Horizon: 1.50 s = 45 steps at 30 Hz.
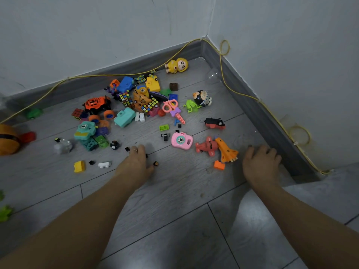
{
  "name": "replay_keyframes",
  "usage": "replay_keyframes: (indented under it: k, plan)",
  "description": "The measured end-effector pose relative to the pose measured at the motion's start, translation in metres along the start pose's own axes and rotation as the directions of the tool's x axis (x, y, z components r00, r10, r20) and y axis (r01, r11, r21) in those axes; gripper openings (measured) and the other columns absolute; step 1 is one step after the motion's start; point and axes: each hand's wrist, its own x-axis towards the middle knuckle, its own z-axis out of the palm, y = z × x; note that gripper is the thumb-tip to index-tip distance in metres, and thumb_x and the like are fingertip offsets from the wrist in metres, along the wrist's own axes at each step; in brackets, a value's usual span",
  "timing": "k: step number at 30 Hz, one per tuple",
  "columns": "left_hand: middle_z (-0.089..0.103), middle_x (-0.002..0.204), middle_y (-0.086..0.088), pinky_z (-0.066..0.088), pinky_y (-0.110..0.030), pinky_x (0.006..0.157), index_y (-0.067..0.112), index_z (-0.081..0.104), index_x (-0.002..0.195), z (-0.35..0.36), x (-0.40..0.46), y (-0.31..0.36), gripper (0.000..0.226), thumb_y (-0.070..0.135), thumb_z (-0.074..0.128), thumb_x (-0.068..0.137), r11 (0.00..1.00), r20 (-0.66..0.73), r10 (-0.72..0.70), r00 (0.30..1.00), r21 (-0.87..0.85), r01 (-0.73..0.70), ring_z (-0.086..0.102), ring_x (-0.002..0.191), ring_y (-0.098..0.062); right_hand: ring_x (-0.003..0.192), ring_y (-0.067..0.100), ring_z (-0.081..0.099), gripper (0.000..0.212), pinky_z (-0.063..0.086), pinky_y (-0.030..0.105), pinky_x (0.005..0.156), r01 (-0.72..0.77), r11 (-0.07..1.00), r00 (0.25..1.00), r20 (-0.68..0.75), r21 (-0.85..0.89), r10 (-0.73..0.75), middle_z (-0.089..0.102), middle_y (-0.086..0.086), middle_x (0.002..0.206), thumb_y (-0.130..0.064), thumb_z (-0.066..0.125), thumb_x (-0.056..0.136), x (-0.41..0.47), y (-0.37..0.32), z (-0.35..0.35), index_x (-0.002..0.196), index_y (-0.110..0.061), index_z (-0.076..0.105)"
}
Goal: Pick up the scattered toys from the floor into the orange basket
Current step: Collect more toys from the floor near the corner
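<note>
Both hands down on the floor, and the toy pile is basically untouched.

Our left hand lies fingers-down among tiny black cubes, fingers curled together; we can't tell if it's pinching one. Our right hand is spread flat, holding nothing, orange shuttle just left of its fingers. Probably best to sweep the small bits together before scooping. The orange basket sits far left of our fingers, contents hidden.

Dim, soft light; wide-angle edge distortion
</note>
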Motion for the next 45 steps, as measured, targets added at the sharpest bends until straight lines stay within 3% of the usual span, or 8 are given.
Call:
replay_keyframes:
  k: [7, 12, 17, 25, 31, 37, 41, 45]
  plan:
    - [0.038, 0.129, -0.01, 0.051, -0.034, 0.08, 0.013, 0.034, 0.129, 0.005, 0.005, 0.036, 0.067, 0.036, 0.073, 0.08, 0.986, 0.028, 0.074, 0.997, -0.154, -0.069, 0.052, 0.098, -0.02, 0.099, 0.037, 0.053, 0.043, 0.04, 0.04, 0.08, 0.344, 0.892, 0.921, 0.082, 0.293, -0.382, 0.057, 0.023, 0.108, -0.034, 0.031, 0.096, -0.012, -0.058, 0.01, 0.111, -0.003, 0.059]
    - [0.017, 0.151, -0.015, 0.053, -0.04, 0.087, 0.027, 0.001, 0.153, 0.003, 0.015, 0.051, 0.118, 0.047, 0.082, 0.069, 0.983, 0.068, 0.068, 0.995, -0.173, -0.055, 0.057, 0.112, -0.029, 0.124, 0.034, 0.039, 0.069, 0.039, 0.046, 0.099, 0.591, 0.8, 0.786, 0.301, -0.107, -0.54, 0.035, 0.013, 0.143, -0.067, 0.03, 0.091, -0.017, -0.066, 0.018, 0.151, -0.035, 0.018]
    - [-0.003, 0.158, -0.023, 0.056, -0.042, 0.084, 0.043, -0.017, 0.15, -0.005, 0.031, 0.058, 0.12, 0.045, 0.078, 0.076, 0.988, 0.13, 0.152, 0.98, 0.01, -0.155, 0.064, 0.101, -0.033, 0.121, 0.035, 0.041, 0.082, 0.043, 0.047, 0.089, 0.693, 0.68, 0.72, 0.283, -0.238, -0.634, 0.022, 0.013, 0.153, -0.072, 0.033, 0.087, -0.014, -0.069, 0.028, 0.154, -0.036, 0.003]
    - [0.002, 0.154, -0.025, 0.055, -0.045, 0.087, 0.042, 0.015, 0.147, -0.007, 0.048, 0.057, 0.09, 0.047, 0.073, 0.078, 0.967, 0.192, 0.219, 0.957, 0.087, -0.239, 0.062, 0.102, -0.038, 0.105, 0.035, 0.048, 0.069, 0.05, 0.043, 0.067, 0.767, 0.578, 0.64, 0.27, -0.277, -0.72, 0.034, 0.013, 0.145, -0.068, 0.045, 0.085, -0.012, -0.074, 0.036, 0.147, -0.05, 0.02]
    - [0.013, 0.154, -0.019, 0.054, -0.037, 0.078, 0.026, 0.019, 0.15, -0.009, 0.031, 0.05, 0.078, 0.044, 0.062, 0.088, 0.92, 0.141, 0.287, 0.948, 0.237, -0.314, 0.061, 0.1, -0.032, 0.091, 0.026, 0.053, 0.049, 0.048, 0.033, 0.053, 0.725, 0.657, 0.688, 0.241, -0.207, -0.684, 0.045, 0.008, 0.117, -0.065, 0.047, 0.084, -0.027, -0.069, 0.031, 0.121, -0.031, 0.047]
    - [0.035, 0.142, -0.011, 0.055, -0.037, 0.08, 0.016, 0.022, 0.147, -0.003, 0.016, 0.036, 0.08, 0.04, 0.067, 0.085, 0.928, 0.096, 0.287, 0.953, 0.219, -0.301, 0.057, 0.107, -0.026, 0.084, 0.028, 0.056, 0.052, 0.047, 0.032, 0.049, 0.674, 0.695, 0.739, 0.267, -0.252, -0.619, 0.046, 0.011, 0.122, -0.063, 0.05, 0.086, -0.042, -0.057, 0.028, 0.123, -0.028, 0.046]
    - [0.022, 0.15, -0.016, 0.052, -0.036, 0.078, 0.029, 0.01, 0.15, -0.008, 0.006, 0.032, 0.096, 0.045, 0.073, 0.08, 0.919, 0.214, 0.278, 0.937, 0.223, -0.324, 0.057, 0.109, -0.03, 0.073, 0.028, 0.056, 0.062, 0.036, 0.029, 0.048, 0.664, 0.688, 0.747, 0.287, -0.293, -0.599, 0.045, 0.013, 0.119, -0.065, 0.048, 0.086, -0.05, -0.052, 0.025, 0.138, -0.035, 0.036]
    - [0.011, 0.156, -0.023, 0.049, -0.032, 0.072, 0.028, 0.023, 0.143, -0.013, 0.0, 0.038, 0.067, 0.032, 0.064, 0.091, 0.91, 0.295, 0.286, 0.912, 0.213, -0.355, 0.061, 0.1, -0.029, 0.081, 0.027, 0.054, 0.06, 0.043, 0.031, 0.047, 0.698, 0.659, 0.715, 0.316, -0.281, -0.623, 0.042, 0.013, 0.121, -0.058, 0.047, 0.09, -0.055, -0.048, 0.022, 0.145, -0.039, 0.029]
